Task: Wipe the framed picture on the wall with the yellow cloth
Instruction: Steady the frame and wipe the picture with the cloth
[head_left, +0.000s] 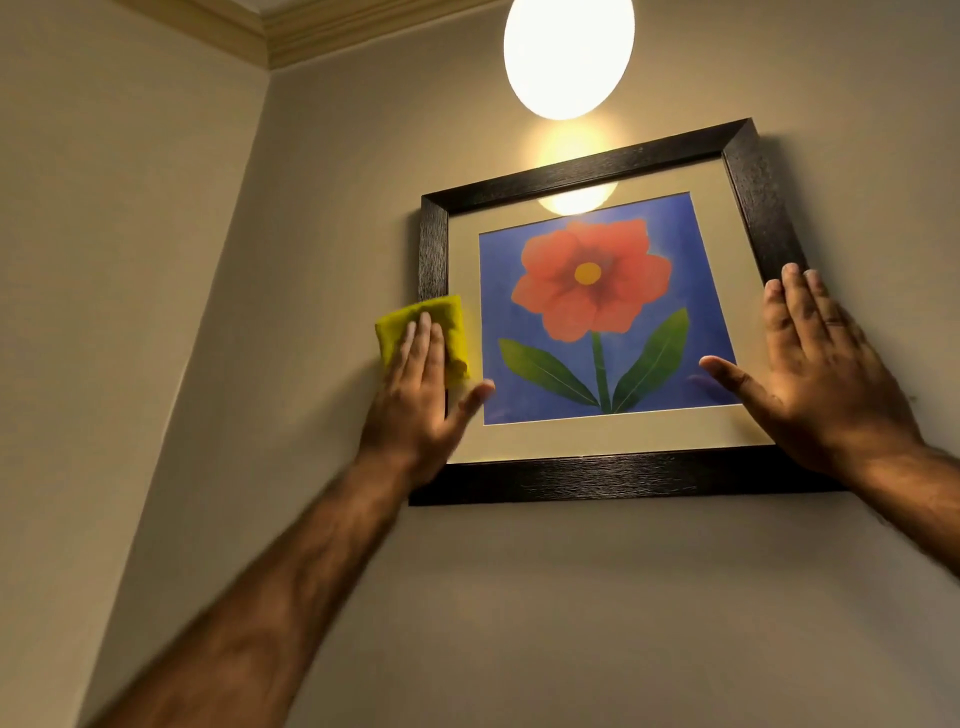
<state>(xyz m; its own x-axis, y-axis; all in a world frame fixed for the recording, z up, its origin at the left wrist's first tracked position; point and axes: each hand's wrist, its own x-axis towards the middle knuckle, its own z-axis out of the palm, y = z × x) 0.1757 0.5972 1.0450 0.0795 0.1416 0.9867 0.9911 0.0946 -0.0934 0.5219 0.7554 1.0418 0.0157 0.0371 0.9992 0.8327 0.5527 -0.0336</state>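
The framed picture (597, 478) hangs on the beige wall: a dark wooden frame, a cream mount, and a red flower with green leaves on blue. A folded yellow cloth (447, 322) lies flat over the frame's left side, partly on the wall. My left hand (421, 395) presses the cloth against the frame with its fingers flat and its thumb spread onto the mount. My right hand (821, 374) rests flat, fingers apart, on the frame's lower right corner, its thumb on the glass. It holds nothing.
A round glowing lamp (569, 52) sits on the wall right above the frame and is reflected in the glass. A wall corner (228, 260) runs down at the left, with cornice moulding (291, 41) at the ceiling.
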